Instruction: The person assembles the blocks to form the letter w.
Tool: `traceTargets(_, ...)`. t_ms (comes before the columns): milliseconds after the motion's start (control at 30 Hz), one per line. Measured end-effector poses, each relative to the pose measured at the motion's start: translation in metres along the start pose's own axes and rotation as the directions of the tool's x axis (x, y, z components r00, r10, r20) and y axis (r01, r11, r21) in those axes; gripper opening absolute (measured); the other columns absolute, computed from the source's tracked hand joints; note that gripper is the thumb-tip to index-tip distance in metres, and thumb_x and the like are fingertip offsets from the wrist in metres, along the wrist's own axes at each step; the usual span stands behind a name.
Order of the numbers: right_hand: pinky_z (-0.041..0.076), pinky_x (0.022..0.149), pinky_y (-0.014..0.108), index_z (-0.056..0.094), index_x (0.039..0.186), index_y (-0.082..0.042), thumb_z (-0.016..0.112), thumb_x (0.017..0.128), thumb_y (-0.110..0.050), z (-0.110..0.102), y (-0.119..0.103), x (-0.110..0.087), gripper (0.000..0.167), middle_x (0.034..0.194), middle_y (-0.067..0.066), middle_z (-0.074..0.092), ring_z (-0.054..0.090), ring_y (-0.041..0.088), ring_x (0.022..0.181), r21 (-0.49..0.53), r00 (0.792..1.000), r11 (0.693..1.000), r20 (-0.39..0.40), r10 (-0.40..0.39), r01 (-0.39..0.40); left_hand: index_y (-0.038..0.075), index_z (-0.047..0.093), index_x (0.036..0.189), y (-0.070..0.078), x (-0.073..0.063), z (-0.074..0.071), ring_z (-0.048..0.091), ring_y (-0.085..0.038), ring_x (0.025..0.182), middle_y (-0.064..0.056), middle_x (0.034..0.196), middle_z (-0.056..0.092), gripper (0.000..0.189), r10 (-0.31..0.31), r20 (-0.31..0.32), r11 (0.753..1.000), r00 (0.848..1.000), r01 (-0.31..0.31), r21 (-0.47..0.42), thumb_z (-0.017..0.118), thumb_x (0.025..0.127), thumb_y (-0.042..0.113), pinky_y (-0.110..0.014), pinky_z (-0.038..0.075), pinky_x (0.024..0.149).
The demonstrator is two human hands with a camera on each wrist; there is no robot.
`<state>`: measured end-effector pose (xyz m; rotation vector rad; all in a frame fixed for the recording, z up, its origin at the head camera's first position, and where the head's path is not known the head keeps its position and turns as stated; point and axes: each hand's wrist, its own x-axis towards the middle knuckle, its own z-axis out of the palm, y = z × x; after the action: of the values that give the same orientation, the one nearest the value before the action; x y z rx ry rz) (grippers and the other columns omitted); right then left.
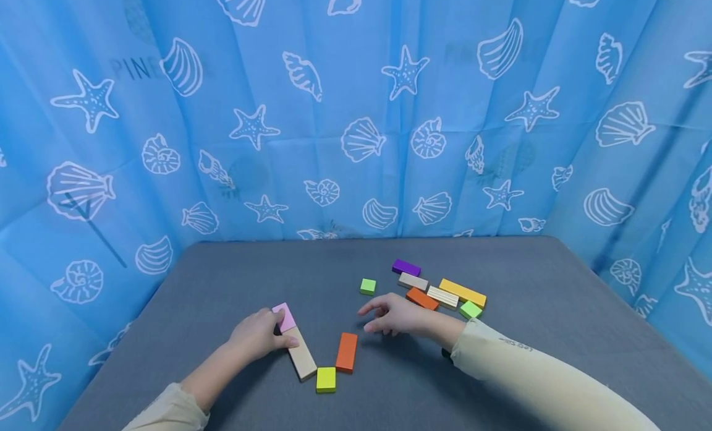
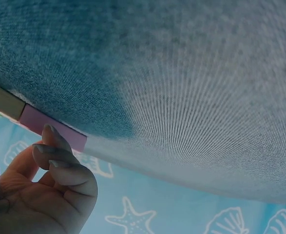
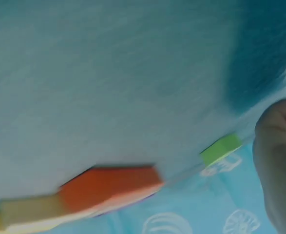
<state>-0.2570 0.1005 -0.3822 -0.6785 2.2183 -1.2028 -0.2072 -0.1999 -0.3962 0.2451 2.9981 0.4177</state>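
My left hand [image 1: 257,336] touches a row of two blocks at the left. Its fingertips rest by the pink block [image 1: 286,318], and the thumb lies over the long plain wooden block [image 1: 303,357], which meets the pink one end to end. The left wrist view shows loosely bent fingers [image 2: 67,173] against the pink block [image 2: 60,127]. A yellow block [image 1: 326,379] sits at the wooden block's near end, with an orange block [image 1: 347,352] beside it. Above the table, right of that orange block, my right hand [image 1: 392,315] holds nothing, its fingers loosely bent.
A green block [image 1: 368,286] lies beyond the right hand. Farther right is a cluster: purple block [image 1: 406,268], plain block [image 1: 413,281], another orange block [image 1: 422,298], ridged block [image 1: 442,296], long yellow-orange block [image 1: 463,292] and another green block [image 1: 470,309]. A blue curtain [image 1: 345,97] borders the grey table [image 1: 233,267].
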Motion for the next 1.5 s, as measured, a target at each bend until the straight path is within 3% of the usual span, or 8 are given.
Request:
traceTargets(167, 0.043, 0.065, 0.031, 0.064, 0.122, 0.0, 0.069, 0.091, -0.014, -0.018, 0.013, -0.01, 0.035, 0.086, 0.007, 0.054, 0.051, 0.019, 0.077, -0.013, 0.988, 1.0, -0.153, 0.009, -0.012, -0.005, 0.059, 0.129, 0.001, -0.002, 0.0, 0.056, -0.023, 0.085, -0.017, 0.106, 0.064, 0.073, -0.003, -0.001, 1.0, 1.0, 0.003, 0.002, 0.081, 0.077, 0.041, -0.045, 0.05, 0.08)
traceTargets(333, 0.041, 0.07, 0.033, 0.064, 0.12, 0.001, 0.071, 0.089, -0.014, -0.03, 0.026, -0.023, 0.035, 0.092, 0.008, 0.055, 0.048, 0.022, 0.085, -0.065, 0.948, 0.996, -0.317, 0.029, -0.053, -0.005, 0.059, 0.129, 0.002, -0.002, -0.001, 0.057, -0.023, 0.086, -0.017, 0.106, 0.064, 0.073, -0.011, 0.001, 1.0, 1.0, 0.011, 0.006, 0.08, 0.077, 0.041, -0.046, 0.05, 0.079)
traceTargets(567, 0.038, 0.064, 0.032, 0.061, 0.125, 0.003, 0.074, 0.087, -0.016, -0.042, 0.045, -0.041, 0.044, 0.088, 0.008, 0.054, 0.047, 0.021, 0.078, -0.15, 0.901, 0.974, -0.424, 0.089, -0.167, -0.005, 0.059, 0.129, 0.002, -0.001, 0.0, 0.057, -0.023, 0.087, -0.018, 0.108, 0.064, 0.073, -0.007, -0.002, 1.0, 1.0, 0.007, 0.018, 0.08, 0.077, 0.042, -0.045, 0.05, 0.08)
traceTargets(767, 0.035, 0.061, 0.031, 0.061, 0.123, 0.006, 0.075, 0.086, -0.018, -0.05, 0.05, -0.043, 0.046, 0.084, 0.008, 0.051, 0.045, 0.021, 0.072, -0.219, 0.895, 0.949, -0.431, 0.115, -0.228, -0.005, 0.059, 0.13, 0.001, -0.002, 0.0, 0.058, -0.024, 0.088, -0.019, 0.109, 0.063, 0.073, -0.015, 0.0, 1.0, 1.0, 0.015, 0.013, 0.08, 0.077, 0.042, -0.047, 0.05, 0.082)
traceTargets(1000, 0.047, 0.079, 0.042, 0.061, 0.115, 0.006, 0.079, 0.082, -0.016, -0.053, 0.048, -0.034, 0.044, 0.109, 0.019, 0.062, 0.052, 0.025, 0.086, -0.268, 0.883, 0.919, -0.447, 0.146, -0.288, -0.004, 0.059, 0.13, 0.001, -0.002, 0.001, 0.057, -0.024, 0.088, -0.018, 0.107, 0.063, 0.073, -0.015, 0.002, 1.0, 1.0, 0.015, 0.015, 0.08, 0.077, 0.042, -0.047, 0.05, 0.081)
traceTargets(1200, 0.044, 0.072, 0.038, 0.06, 0.103, 0.002, 0.08, 0.08, -0.013, -0.051, 0.043, -0.03, 0.034, 0.095, 0.01, 0.06, 0.05, 0.023, 0.079, -0.309, 0.883, 0.896, -0.44, 0.162, -0.318, -0.005, 0.059, 0.13, 0.0, -0.001, 0.001, 0.058, -0.025, 0.089, -0.018, 0.107, 0.063, 0.074, -0.01, 0.002, 1.0, 1.0, 0.01, 0.009, 0.08, 0.077, 0.042, -0.047, 0.05, 0.082)
traceTargets(1367, 0.039, 0.067, 0.033, 0.06, 0.094, -0.002, 0.081, 0.078, -0.013, -0.053, 0.041, -0.027, 0.028, 0.085, 0.006, 0.054, 0.048, 0.021, 0.076, -0.352, 0.907, 0.885, -0.389, 0.16, -0.306, -0.004, 0.059, 0.13, 0.0, -0.001, 0.001, 0.059, -0.026, 0.091, -0.018, 0.107, 0.063, 0.073, -0.011, -0.002, 1.0, 1.0, 0.011, 0.01, 0.08, 0.077, 0.042, -0.048, 0.05, 0.083)
traceTargets(1500, 0.039, 0.065, 0.032, 0.06, 0.092, -0.005, 0.08, 0.079, -0.013, -0.055, 0.04, -0.026, 0.025, 0.086, 0.006, 0.053, 0.049, 0.021, 0.077, -0.321, 0.926, 0.909, -0.346, 0.149, -0.266, -0.004, 0.06, 0.129, 0.001, 0.0, 0.002, 0.058, -0.025, 0.088, -0.016, 0.104, 0.063, 0.073, -0.011, -0.004, 1.0, 1.0, 0.011, 0.016, 0.08, 0.077, 0.043, -0.047, 0.05, 0.082)
